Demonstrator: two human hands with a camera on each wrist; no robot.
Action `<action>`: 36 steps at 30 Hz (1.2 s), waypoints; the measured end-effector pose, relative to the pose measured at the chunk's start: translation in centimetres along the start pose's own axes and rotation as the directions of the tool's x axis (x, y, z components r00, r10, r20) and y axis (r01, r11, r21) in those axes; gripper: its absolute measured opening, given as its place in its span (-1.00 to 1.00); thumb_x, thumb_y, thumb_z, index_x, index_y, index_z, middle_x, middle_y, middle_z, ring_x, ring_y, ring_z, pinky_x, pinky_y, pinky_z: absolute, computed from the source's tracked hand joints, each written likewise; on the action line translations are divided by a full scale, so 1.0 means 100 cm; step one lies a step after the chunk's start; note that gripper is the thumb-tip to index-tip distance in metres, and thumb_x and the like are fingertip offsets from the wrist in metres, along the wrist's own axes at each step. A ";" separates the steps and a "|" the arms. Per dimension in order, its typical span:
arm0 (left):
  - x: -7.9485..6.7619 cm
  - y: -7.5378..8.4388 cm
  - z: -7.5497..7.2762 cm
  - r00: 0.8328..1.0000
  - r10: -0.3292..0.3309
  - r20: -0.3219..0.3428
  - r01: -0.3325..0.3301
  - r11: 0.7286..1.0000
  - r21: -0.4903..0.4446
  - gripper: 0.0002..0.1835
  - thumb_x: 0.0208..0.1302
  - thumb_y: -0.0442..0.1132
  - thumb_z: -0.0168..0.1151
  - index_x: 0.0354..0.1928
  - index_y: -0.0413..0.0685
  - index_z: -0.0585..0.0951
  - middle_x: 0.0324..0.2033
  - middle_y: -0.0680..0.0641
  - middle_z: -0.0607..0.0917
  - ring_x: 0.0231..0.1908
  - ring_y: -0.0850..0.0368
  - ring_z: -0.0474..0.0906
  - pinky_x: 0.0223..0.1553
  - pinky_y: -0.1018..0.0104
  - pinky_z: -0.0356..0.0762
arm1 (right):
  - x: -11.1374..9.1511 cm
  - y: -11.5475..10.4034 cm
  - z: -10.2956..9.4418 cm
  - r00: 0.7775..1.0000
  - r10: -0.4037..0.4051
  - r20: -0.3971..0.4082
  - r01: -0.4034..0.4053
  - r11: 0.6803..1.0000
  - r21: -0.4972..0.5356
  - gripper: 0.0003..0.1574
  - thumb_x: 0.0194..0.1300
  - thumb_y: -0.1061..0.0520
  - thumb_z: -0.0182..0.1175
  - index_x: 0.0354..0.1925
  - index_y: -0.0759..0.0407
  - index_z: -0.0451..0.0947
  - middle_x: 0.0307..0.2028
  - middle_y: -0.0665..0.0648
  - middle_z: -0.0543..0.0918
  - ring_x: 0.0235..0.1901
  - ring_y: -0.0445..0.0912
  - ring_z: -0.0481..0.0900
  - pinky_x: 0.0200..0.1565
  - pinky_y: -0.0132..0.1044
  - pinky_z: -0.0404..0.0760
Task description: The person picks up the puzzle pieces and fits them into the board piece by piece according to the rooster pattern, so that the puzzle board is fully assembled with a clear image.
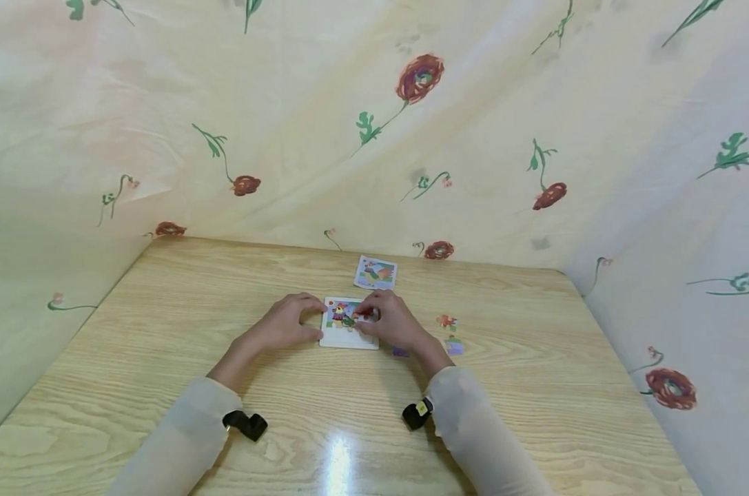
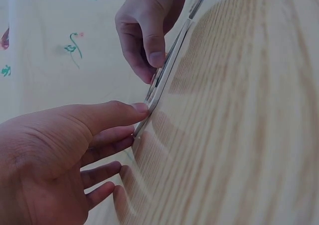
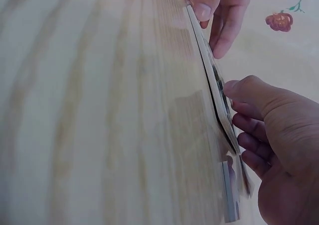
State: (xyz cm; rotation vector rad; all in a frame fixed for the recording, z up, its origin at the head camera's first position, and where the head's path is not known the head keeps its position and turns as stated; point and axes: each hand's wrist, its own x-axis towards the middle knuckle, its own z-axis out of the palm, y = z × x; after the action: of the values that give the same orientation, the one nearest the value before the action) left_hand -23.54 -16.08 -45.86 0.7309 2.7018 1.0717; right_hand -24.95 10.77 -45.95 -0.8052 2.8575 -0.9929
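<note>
A white jigsaw tray (image 1: pixel 349 339) lies on the table, with joined pieces forming part of a rooster picture in its upper left. My left hand (image 1: pixel 290 320) grips the tray's left side, thumb at the near corner and fingers farther up the edge. In the left wrist view the thumb of that left hand (image 2: pixel 65 150) rests on the tray's rim (image 2: pixel 172 60). Over the tray's right half, my right hand (image 1: pixel 389 322) pinches a small puzzle piece (image 1: pixel 363 315) of reddish colour, partly covered by the fingers. The right wrist view shows the right hand (image 3: pixel 279 130) low against the tray, its piece mostly hidden.
Behind the tray lies a picture card (image 1: pixel 375 273) with a rooster. Loose pieces lie to the right: an orange one (image 1: pixel 446 321), a purple-green one (image 1: pixel 454 345) and a purple one (image 1: pixel 400 352) beside the right wrist. Flowered cloth (image 1: pixel 324 124) hangs around the wooden table (image 1: pixel 312 427).
</note>
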 end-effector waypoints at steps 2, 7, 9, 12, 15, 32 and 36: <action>-0.001 0.000 0.000 1.000 0.011 -0.003 -0.011 1.000 0.006 -0.48 0.22 -0.14 0.45 0.23 -0.10 0.65 0.27 -0.15 0.62 0.36 -0.25 0.44 0.38 -0.26 0.37 | 0.000 0.001 0.001 1.000 0.000 -0.003 0.000 1.000 -0.002 -0.79 0.23 0.09 0.49 -0.14 0.05 0.80 -0.09 0.04 0.74 -0.04 -0.06 0.52 0.01 -0.17 0.53; -0.002 -0.001 0.002 1.000 0.016 -0.007 -0.016 1.000 0.006 -0.48 0.23 -0.15 0.44 0.23 -0.10 0.64 0.28 -0.15 0.61 0.37 -0.26 0.43 0.38 -0.26 0.36 | -0.002 0.002 0.004 1.000 -0.007 -0.002 0.007 1.000 -0.006 -0.79 0.21 0.09 0.51 -0.15 0.04 0.80 -0.07 0.05 0.72 -0.03 -0.05 0.50 0.02 -0.16 0.52; -0.002 -0.001 0.003 1.000 0.010 -0.007 -0.010 1.000 -0.001 -0.48 0.23 -0.15 0.45 0.24 -0.09 0.64 0.28 -0.13 0.61 0.37 -0.24 0.42 0.40 -0.25 0.36 | -0.002 0.002 0.004 1.000 -0.011 -0.001 0.011 1.000 -0.006 -0.79 0.21 0.09 0.51 -0.15 0.05 0.80 -0.07 0.06 0.72 -0.03 -0.04 0.50 0.02 -0.14 0.51; -0.002 -0.001 0.004 1.000 0.017 -0.007 -0.017 1.000 0.000 -0.49 0.25 -0.16 0.44 0.23 -0.09 0.64 0.28 -0.14 0.61 0.37 -0.26 0.42 0.39 -0.27 0.36 | -0.003 0.001 0.003 1.000 -0.015 0.003 0.015 1.000 -0.010 -0.79 0.21 0.10 0.50 -0.15 0.06 0.80 -0.05 0.07 0.71 -0.01 -0.02 0.50 0.04 -0.11 0.52; -0.002 -0.001 0.004 1.000 0.021 -0.008 -0.021 1.000 0.000 -0.49 0.24 -0.16 0.44 0.23 -0.10 0.64 0.28 -0.15 0.61 0.36 -0.27 0.43 0.38 -0.27 0.37 | -0.004 0.000 0.003 1.000 -0.011 0.009 0.011 1.000 -0.015 -0.77 0.22 0.11 0.50 -0.13 0.07 0.80 -0.04 0.08 0.71 0.00 -0.01 0.50 0.05 -0.11 0.52; 0.000 -0.001 0.003 1.000 0.010 -0.010 -0.010 1.000 -0.005 -0.48 0.23 -0.16 0.45 0.23 -0.11 0.65 0.26 -0.14 0.63 0.35 -0.25 0.44 0.38 -0.26 0.37 | 0.000 -0.003 0.001 1.000 -0.017 0.021 0.017 1.000 -0.008 -0.72 0.24 0.12 0.48 -0.05 0.09 0.81 -0.10 0.10 0.69 -0.08 -0.04 0.46 -0.04 -0.22 0.42; 0.001 0.001 0.002 1.000 0.004 -0.007 -0.004 1.000 -0.006 -0.48 0.23 -0.16 0.45 0.23 -0.11 0.65 0.26 -0.14 0.63 0.36 -0.25 0.44 0.38 -0.26 0.37 | 0.001 -0.004 0.001 1.000 -0.009 0.027 0.009 1.000 0.002 -0.74 0.24 0.13 0.48 -0.07 0.07 0.82 -0.11 0.10 0.67 -0.09 -0.04 0.45 -0.06 -0.23 0.40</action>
State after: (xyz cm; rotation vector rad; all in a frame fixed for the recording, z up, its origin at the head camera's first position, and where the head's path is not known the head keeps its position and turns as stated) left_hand -23.53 -15.90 -45.94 0.7339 2.7027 1.0844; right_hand -24.86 10.43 -45.78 -0.8262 2.8321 -0.9783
